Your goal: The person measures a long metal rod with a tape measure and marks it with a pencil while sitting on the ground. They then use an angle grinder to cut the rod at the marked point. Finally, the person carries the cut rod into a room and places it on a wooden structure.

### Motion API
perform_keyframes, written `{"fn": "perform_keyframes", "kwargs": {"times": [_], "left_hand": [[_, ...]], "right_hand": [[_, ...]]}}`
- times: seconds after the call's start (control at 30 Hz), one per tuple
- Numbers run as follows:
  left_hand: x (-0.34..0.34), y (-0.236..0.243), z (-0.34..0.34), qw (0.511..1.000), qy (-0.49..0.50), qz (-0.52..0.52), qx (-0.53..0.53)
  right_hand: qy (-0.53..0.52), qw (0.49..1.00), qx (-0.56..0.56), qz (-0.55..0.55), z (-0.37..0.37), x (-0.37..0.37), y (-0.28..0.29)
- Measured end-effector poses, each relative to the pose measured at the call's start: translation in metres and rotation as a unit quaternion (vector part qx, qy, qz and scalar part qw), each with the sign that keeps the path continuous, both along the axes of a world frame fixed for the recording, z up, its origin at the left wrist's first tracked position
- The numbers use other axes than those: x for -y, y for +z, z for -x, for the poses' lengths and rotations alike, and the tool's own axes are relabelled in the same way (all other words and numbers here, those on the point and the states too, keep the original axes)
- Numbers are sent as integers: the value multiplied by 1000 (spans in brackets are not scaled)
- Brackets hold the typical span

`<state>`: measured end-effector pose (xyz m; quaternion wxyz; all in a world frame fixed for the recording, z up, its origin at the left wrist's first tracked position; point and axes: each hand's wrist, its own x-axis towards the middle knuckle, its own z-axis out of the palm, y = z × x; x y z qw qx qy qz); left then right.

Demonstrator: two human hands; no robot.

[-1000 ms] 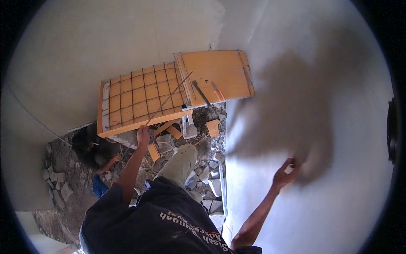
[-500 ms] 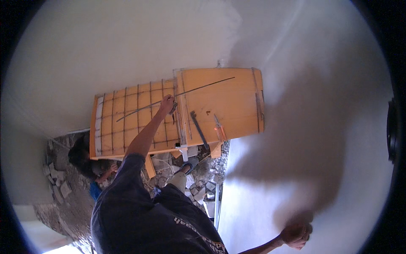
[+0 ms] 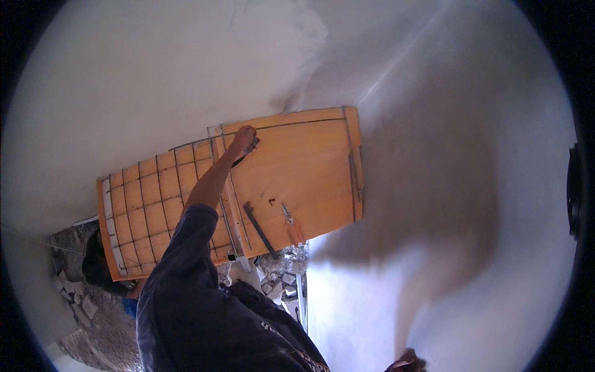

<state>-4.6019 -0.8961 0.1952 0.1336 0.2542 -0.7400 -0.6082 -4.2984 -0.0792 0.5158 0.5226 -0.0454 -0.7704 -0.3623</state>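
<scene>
My left arm reaches over two orange form boards [image 3: 297, 161]. My left hand [image 3: 243, 137] is closed round a small dark metal tool, close beside a thin steel rod [image 3: 288, 121] lying near the boards' far edge. A grid of steel bars [image 3: 149, 204] covers the left form. A black bar tool [image 3: 260, 229] and orange-handled pliers [image 3: 291, 223] lie on the right board. My right hand [image 3: 409, 361] is low at the lower right by the grey wall, fingers curled; what they hold, if anything, is unclear.
Broken rubble [image 3: 288, 282] covers the floor below the boards. A co-worker [image 3: 99, 260] crouches at the left, mostly hidden behind the form. Plastered walls [image 3: 155, 80] stand behind and to the right [image 3: 471, 297], and a white strip [image 3: 299, 297] stands beside the rubble.
My left hand and the rod have moved up toward the boards' far edge. My right hand has dropped to the bottom of the view. The boards sit lower and further left in the picture.
</scene>
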Motion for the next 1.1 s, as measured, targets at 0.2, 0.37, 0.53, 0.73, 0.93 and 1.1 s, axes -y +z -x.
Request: {"fn": "perform_keyframes", "kwargs": {"times": [0.2,0.37,0.53,0.73,0.93,1.1], "left_hand": [[-27,-64,69,989,-21,-141,-33],[-13,-82,94,996,-77,27,-23],[-37,-31,110,977,-17,-189,100],[-14,-31,101,974,-8,-198,109],[-22,-58,126,950,-65,-268,150],[13,-116,123,887,-111,-362,266]], "right_hand": [[-2,999,6,33,8,17,4],[4,997,27,76,24,29,-12],[-10,997,31,70,25,33,7],[15,996,33,86,43,41,4],[72,992,43,99,61,53,-1],[88,984,84,130,84,60,-20]]}}
